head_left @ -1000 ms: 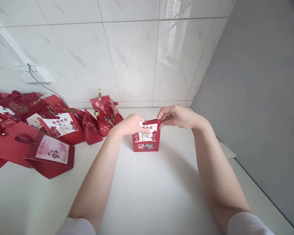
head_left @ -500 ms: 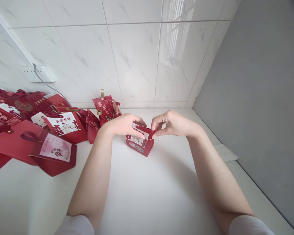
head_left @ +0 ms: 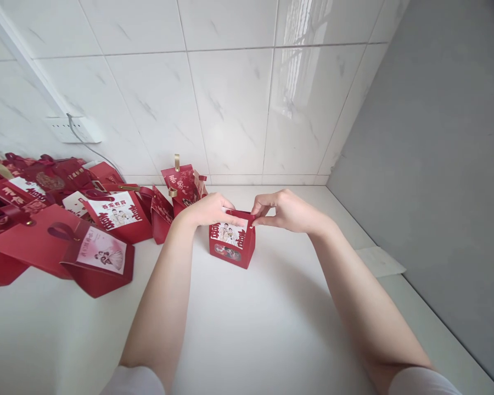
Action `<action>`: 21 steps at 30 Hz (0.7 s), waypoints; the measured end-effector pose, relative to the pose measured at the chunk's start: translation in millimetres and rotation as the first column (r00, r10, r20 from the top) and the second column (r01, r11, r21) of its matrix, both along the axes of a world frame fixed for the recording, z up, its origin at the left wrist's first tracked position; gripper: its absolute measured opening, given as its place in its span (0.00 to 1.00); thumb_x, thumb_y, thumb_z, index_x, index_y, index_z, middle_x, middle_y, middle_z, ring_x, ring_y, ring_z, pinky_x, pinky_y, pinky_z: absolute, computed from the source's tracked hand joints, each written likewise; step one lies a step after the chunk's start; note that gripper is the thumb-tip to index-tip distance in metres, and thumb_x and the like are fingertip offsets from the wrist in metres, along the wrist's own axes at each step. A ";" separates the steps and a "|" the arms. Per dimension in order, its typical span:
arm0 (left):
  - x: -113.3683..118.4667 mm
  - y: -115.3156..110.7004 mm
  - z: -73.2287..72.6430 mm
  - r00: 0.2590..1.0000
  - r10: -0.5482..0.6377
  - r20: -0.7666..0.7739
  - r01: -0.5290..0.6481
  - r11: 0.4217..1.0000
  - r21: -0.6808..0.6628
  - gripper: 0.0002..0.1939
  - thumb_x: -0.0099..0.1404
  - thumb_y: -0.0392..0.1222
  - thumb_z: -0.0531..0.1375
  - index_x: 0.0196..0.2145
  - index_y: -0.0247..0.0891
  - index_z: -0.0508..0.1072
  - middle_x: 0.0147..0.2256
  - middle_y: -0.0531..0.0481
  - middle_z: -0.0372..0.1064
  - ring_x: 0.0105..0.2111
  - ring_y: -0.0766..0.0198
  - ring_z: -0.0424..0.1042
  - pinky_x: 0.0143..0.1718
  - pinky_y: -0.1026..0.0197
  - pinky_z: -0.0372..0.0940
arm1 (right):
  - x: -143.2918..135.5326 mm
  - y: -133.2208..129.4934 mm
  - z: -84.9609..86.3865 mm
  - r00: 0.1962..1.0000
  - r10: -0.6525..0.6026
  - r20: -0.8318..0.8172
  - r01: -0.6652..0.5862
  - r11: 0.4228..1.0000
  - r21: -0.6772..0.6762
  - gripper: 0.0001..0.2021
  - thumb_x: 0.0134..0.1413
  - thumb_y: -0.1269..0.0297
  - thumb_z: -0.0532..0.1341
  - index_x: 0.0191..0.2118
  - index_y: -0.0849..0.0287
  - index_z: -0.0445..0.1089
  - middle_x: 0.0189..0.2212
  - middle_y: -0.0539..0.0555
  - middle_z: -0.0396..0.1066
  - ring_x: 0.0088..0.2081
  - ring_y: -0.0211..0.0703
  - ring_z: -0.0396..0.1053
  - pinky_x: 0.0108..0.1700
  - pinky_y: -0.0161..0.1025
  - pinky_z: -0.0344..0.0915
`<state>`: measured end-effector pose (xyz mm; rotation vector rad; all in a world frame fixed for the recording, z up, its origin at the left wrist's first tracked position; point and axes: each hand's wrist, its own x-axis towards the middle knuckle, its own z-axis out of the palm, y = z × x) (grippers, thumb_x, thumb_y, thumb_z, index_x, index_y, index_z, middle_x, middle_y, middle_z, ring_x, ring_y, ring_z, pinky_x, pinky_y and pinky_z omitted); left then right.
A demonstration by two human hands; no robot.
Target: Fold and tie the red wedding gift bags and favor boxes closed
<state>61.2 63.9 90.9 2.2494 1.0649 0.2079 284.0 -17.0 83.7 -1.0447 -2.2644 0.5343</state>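
Note:
A small red box (head_left: 231,252) with a white printed label and an oval window stands upright on the white table (head_left: 247,329). My left hand (head_left: 214,211) pinches its top edge from the left, the thumb across the front above the label. At the top right corner, my right hand (head_left: 278,209) grips the edge between thumb and fingers. The fingertips behind the box's top are partly hidden.
Several red gift boxes (head_left: 119,216) with ribbon handles are heaped at the left, some near my left forearm. Behind is a tiled wall with a socket (head_left: 74,130) and cable. A pale flat piece (head_left: 379,261) lies by the grey panel at right.
Both hands have closed in on the top edge of the box, which now looks more upright with its label less covered. The view has shifted slightly.

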 end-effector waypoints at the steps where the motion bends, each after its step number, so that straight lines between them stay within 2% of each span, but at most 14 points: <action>1: 0.2 1.2 -2.1 1.000 0.000 0.006 0.000 1.000 -0.003 0.26 0.46 0.56 0.68 0.15 0.37 0.57 0.17 0.57 0.49 0.18 0.71 0.49 0.20 0.63 0.41 | -0.6 -0.2 -0.7 1.000 -0.016 0.017 0.016 1.000 0.016 0.02 0.56 0.68 0.62 0.35 0.56 0.71 0.34 0.49 0.77 0.36 0.41 0.74 0.37 0.35 0.65; 4: 4.3 1.8 -7.4 0.998 0.038 0.052 -0.039 0.999 0.008 0.23 0.48 0.56 0.66 0.17 0.37 0.62 0.18 0.55 0.57 0.19 0.70 0.55 0.20 0.64 0.44 | 0.0 0.0 -3.6 0.988 -0.140 0.061 0.135 0.987 0.086 0.04 0.57 0.70 0.60 0.35 0.55 0.72 0.36 0.51 0.77 0.36 0.42 0.74 0.36 0.36 0.65; 6: 8.4 0.7 -9.8 0.992 0.087 0.092 -0.091 0.995 0.035 0.22 0.49 0.56 0.66 0.18 0.37 0.64 0.19 0.54 0.60 0.20 0.69 0.58 0.19 0.64 0.46 | 2.2 1.7 -5.8 0.978 -0.206 0.034 0.201 0.973 0.111 0.05 0.57 0.70 0.59 0.35 0.55 0.72 0.36 0.51 0.77 0.37 0.43 0.74 0.36 0.36 0.65; 9: 12.1 -1.7 -9.9 0.987 0.127 0.102 -0.132 0.990 0.046 0.21 0.48 0.56 0.66 0.19 0.37 0.66 0.20 0.53 0.64 0.20 0.67 0.63 0.18 0.64 0.48 | 6.1 5.1 -7.5 0.979 -0.198 -0.055 0.202 0.975 0.089 0.04 0.57 0.68 0.59 0.36 0.55 0.72 0.36 0.50 0.77 0.40 0.43 0.74 0.39 0.37 0.66; 12: 11.6 -4.7 -6.1 0.994 0.101 0.034 -0.100 0.995 -0.026 0.18 0.48 0.55 0.67 0.22 0.37 0.70 0.24 0.51 0.71 0.24 0.63 0.69 0.19 0.64 0.54 | 7.7 5.5 -5.5 0.978 -0.189 -0.093 0.191 0.981 0.020 0.04 0.57 0.68 0.59 0.34 0.56 0.72 0.34 0.49 0.77 0.38 0.42 0.74 0.38 0.37 0.66; 16: 9.6 -7.2 -2.0 0.997 0.068 -0.032 -0.070 0.995 -0.066 0.15 0.48 0.52 0.68 0.25 0.38 0.74 0.27 0.50 0.75 0.27 0.61 0.73 0.21 0.64 0.58 | 5.8 1.6 -0.4 0.978 -0.197 -0.062 0.189 0.976 -0.111 0.03 0.53 0.70 0.60 0.31 0.56 0.70 0.31 0.48 0.76 0.33 0.40 0.73 0.33 0.35 0.64; 19: 9.4 -7.1 -2.3 0.997 0.071 -0.035 -0.072 0.996 -0.049 0.15 0.48 0.52 0.67 0.25 0.38 0.74 0.27 0.49 0.75 0.26 0.61 0.72 0.21 0.64 0.57 | 3.5 -0.6 1.8 0.971 -0.240 -0.014 0.236 0.963 -0.130 0.03 0.52 0.71 0.59 0.29 0.56 0.67 0.29 0.48 0.76 0.32 0.39 0.72 0.29 0.33 0.62; 21: 9.4 -6.8 -3.1 0.997 0.068 -0.030 -0.069 0.996 -0.049 0.15 0.48 0.52 0.67 0.25 0.38 0.74 0.26 0.49 0.75 0.26 0.61 0.72 0.21 0.64 0.57 | 2.3 -1.3 2.2 0.965 -0.263 0.006 0.262 0.956 -0.132 0.04 0.52 0.71 0.59 0.33 0.55 0.66 0.28 0.46 0.76 0.31 0.38 0.71 0.28 0.33 0.60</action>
